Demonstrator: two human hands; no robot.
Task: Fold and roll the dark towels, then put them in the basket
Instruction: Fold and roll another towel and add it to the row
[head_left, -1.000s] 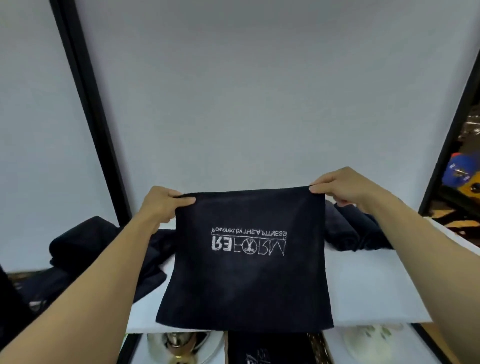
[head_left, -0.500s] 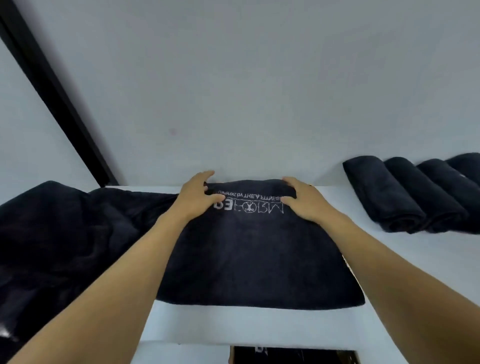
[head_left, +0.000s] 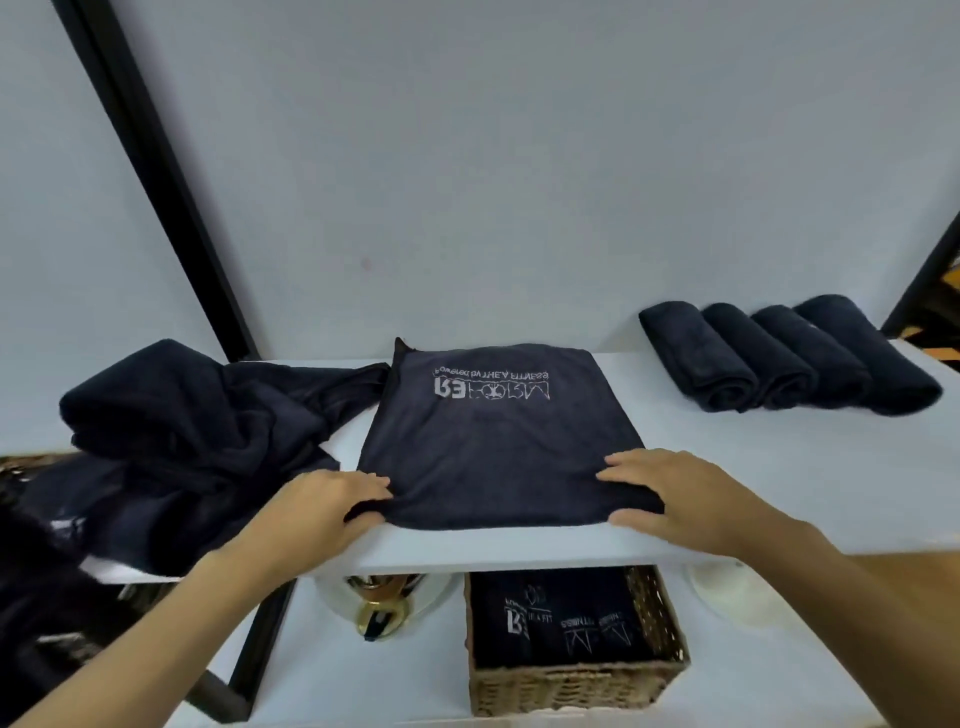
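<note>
A dark folded towel (head_left: 493, 441) with white lettering lies flat on the white shelf (head_left: 779, 467). My left hand (head_left: 322, 512) grips its near left corner, fingers on top and thumb at the edge. My right hand (head_left: 675, 499) grips the near right corner the same way. Several rolled dark towels (head_left: 784, 358) lie in a row at the right of the shelf. A pile of loose dark towels (head_left: 197, 426) sits at the left. Below the shelf stands a wicker basket (head_left: 571, 686) holding dark towels.
A black frame post (head_left: 156, 182) runs diagonally at the left. A gold and white object (head_left: 379, 608) stands on the lower shelf left of the basket, a white round object (head_left: 727, 592) to its right. The grey wall rises behind the shelf.
The towel, held up by its top corners a second ago, now lies flat on the shelf. Both hands slid from its far edge back to its near corners.
</note>
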